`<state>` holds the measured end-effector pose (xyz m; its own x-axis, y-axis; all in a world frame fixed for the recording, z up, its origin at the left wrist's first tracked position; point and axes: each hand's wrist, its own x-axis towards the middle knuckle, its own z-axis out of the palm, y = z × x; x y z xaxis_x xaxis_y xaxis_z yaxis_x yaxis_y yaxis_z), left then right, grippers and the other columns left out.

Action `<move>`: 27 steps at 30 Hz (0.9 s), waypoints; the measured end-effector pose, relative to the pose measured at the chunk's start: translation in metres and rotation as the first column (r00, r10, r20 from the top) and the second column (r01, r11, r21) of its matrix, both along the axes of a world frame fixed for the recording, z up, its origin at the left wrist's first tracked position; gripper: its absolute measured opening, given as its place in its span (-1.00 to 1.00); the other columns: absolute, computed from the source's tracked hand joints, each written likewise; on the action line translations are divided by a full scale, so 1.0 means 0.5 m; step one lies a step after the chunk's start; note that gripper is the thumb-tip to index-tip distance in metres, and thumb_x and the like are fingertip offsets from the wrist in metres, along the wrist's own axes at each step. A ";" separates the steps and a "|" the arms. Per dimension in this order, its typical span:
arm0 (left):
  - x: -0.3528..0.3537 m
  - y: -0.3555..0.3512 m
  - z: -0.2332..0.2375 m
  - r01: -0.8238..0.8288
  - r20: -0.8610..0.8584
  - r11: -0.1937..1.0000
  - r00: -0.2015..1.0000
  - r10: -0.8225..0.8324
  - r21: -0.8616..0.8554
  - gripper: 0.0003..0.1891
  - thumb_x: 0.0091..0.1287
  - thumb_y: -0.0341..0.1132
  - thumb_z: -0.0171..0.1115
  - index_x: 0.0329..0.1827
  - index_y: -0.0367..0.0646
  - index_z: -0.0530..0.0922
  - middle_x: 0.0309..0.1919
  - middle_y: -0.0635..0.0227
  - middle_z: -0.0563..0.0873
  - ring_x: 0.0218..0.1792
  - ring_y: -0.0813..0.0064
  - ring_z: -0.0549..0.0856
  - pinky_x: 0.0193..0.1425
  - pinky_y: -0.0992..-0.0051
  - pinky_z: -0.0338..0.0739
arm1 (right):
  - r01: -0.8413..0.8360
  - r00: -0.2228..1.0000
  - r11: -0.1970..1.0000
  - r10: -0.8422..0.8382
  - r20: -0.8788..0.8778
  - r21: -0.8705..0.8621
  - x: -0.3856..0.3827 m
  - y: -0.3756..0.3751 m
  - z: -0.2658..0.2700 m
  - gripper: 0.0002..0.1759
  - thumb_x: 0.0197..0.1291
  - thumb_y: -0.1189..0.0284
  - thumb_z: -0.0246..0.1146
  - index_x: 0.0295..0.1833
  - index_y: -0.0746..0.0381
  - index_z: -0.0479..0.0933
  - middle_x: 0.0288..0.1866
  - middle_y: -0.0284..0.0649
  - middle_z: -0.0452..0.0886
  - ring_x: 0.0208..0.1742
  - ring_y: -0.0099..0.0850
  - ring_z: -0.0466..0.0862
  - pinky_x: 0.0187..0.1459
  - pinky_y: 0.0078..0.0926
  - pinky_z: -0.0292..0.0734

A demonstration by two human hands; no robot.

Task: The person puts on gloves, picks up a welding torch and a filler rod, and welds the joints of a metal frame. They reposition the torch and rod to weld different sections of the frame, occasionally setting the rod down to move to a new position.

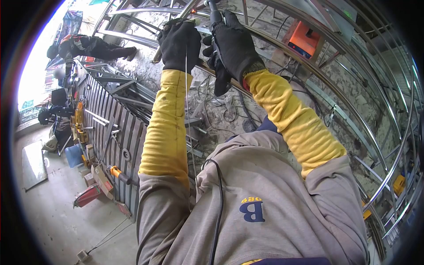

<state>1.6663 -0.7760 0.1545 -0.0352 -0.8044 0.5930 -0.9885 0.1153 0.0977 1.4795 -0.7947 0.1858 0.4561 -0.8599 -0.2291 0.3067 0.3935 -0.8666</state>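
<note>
My left hand [179,44], in a black glove, is closed around a thin welding rod [187,95] that trails down past my yellow sleeve. My right hand [236,46], gloved as well, grips a welding torch [215,14] with a grey cylindrical handle. A small orange glow shows on a metal bar between the two hands, at the top of the view. Shiny curved steel tubes [282,46] run beneath and beyond my hands. The torch's tip is not clearly visible.
An orange machine [304,39] stands at the upper right among curved frames. A slatted metal table [99,104] at left carries loose bars and a yellow power tool [119,174]. Two people [84,46] are at the far left. Cables and metal scraps litter the floor.
</note>
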 end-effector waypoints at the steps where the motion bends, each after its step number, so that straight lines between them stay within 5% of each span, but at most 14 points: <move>1: 0.000 0.000 0.001 0.008 -0.004 1.000 1.000 -0.008 0.011 -0.80 0.28 -0.21 0.33 -0.07 0.02 0.72 -0.01 0.27 0.80 0.15 0.03 0.67 0.28 0.05 0.46 | -0.002 1.000 1.000 0.002 0.000 -0.003 0.001 0.002 -0.001 -0.58 0.58 0.30 0.12 0.43 0.17 0.33 -0.24 -0.14 0.72 -0.38 -0.40 0.78 -0.46 -0.40 0.68; 2: 0.017 -0.003 -0.019 0.031 0.086 0.999 0.996 -0.029 -0.024 -0.86 0.29 -0.25 0.33 -0.14 -0.02 0.71 -0.11 0.28 0.78 0.04 0.10 0.69 0.18 0.10 0.51 | -0.006 1.000 1.000 0.006 0.002 -0.006 0.004 0.004 -0.005 -0.69 0.58 0.31 0.14 0.30 0.19 0.37 -0.29 -0.18 0.69 -0.43 -0.41 0.75 -0.45 -0.40 0.72; 4: 0.045 -0.007 -0.054 0.063 0.212 0.996 0.976 -0.048 -0.065 -0.91 0.30 -0.29 0.33 -0.20 -0.06 0.69 -0.22 0.29 0.75 -0.07 0.17 0.71 0.08 0.16 0.55 | 0.052 0.996 0.948 -0.028 0.082 -0.314 0.047 -0.016 -0.095 -0.71 0.55 0.42 0.15 0.28 0.20 0.36 -0.26 -0.20 0.67 -0.37 -0.45 0.76 -0.43 -0.40 0.73; 6: 0.041 0.000 -0.050 0.057 0.220 0.997 0.974 -0.043 -0.056 -0.91 0.31 -0.29 0.32 -0.21 -0.05 0.69 -0.22 0.29 0.75 -0.07 0.19 0.71 0.08 0.17 0.55 | 0.063 0.986 0.944 -0.008 0.166 -0.325 0.041 -0.015 -0.092 -0.70 0.53 0.45 0.14 0.28 0.20 0.35 -0.23 -0.20 0.66 -0.35 -0.46 0.76 -0.42 -0.42 0.74; 9: 0.025 0.005 -0.030 0.018 0.186 1.000 0.983 -0.014 -0.020 -0.92 0.31 -0.29 0.32 -0.22 -0.05 0.69 -0.23 0.30 0.75 -0.08 0.21 0.71 0.08 0.18 0.56 | 0.051 0.998 0.935 -0.057 -0.007 -0.352 0.008 0.007 -0.025 -0.71 0.53 0.47 0.12 0.29 0.17 0.35 -0.17 -0.17 0.67 -0.31 -0.44 0.77 -0.40 -0.43 0.74; 14: 0.012 0.003 -0.019 -0.009 0.167 1.000 0.986 0.008 0.007 -0.92 0.31 -0.28 0.32 -0.23 -0.03 0.69 -0.24 0.31 0.75 -0.08 0.24 0.71 0.08 0.20 0.56 | 0.004 0.999 0.999 -0.002 0.038 -0.045 0.006 0.002 -0.009 -0.67 0.51 0.49 0.09 0.31 0.08 0.38 -0.17 -0.18 0.64 -0.34 -0.40 0.72 -0.39 -0.42 0.73; 20: 0.018 -0.015 -0.011 0.098 0.051 0.989 0.994 -0.093 -0.114 -0.90 0.33 -0.29 0.29 -0.22 -0.07 0.69 -0.21 0.25 0.77 -0.06 0.11 0.71 0.12 0.14 0.55 | 0.041 0.998 0.996 -0.038 0.040 -0.079 0.009 0.001 -0.017 -0.64 0.54 0.40 0.11 0.37 0.07 0.34 -0.23 -0.19 0.63 -0.41 -0.40 0.67 -0.44 -0.38 0.66; 21: -0.006 -0.005 0.001 0.066 -0.026 0.989 0.997 -0.070 -0.133 -0.90 0.34 -0.29 0.28 -0.22 -0.09 0.69 -0.19 0.23 0.78 -0.05 0.06 0.71 0.13 0.11 0.54 | -0.009 0.998 0.989 -0.001 0.067 0.149 0.005 0.004 0.005 -0.57 0.57 0.27 0.13 0.43 0.07 0.26 -0.28 -0.20 0.63 -0.46 -0.40 0.66 -0.49 -0.38 0.61; 22: -0.005 -0.008 -0.002 0.087 -0.060 0.985 0.993 -0.097 -0.146 -0.87 0.34 -0.30 0.28 -0.17 -0.13 0.69 -0.15 0.17 0.78 -0.02 -0.03 0.69 0.14 0.08 0.53 | 0.000 0.998 0.991 -0.009 0.070 0.134 0.010 0.000 -0.009 -0.60 0.56 0.26 0.14 0.37 0.07 0.26 -0.24 -0.16 0.64 -0.46 -0.35 0.65 -0.50 -0.31 0.57; 27: -0.007 -0.001 0.004 0.022 -0.090 0.999 0.996 -0.025 -0.034 -0.81 0.32 -0.23 0.31 -0.05 0.01 0.71 -0.02 0.23 0.80 0.15 -0.01 0.67 0.28 0.06 0.46 | 0.003 0.996 0.988 -0.017 0.091 0.152 0.011 -0.002 -0.019 -0.61 0.55 0.21 0.15 0.33 0.06 0.26 -0.23 -0.14 0.64 -0.44 -0.31 0.64 -0.51 -0.25 0.53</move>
<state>1.6627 -0.7765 0.1564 0.0010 -0.7842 0.6206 -0.9729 0.1428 0.1820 1.4850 -0.7955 0.1765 0.4729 -0.8231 -0.3145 0.3863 0.5144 -0.7656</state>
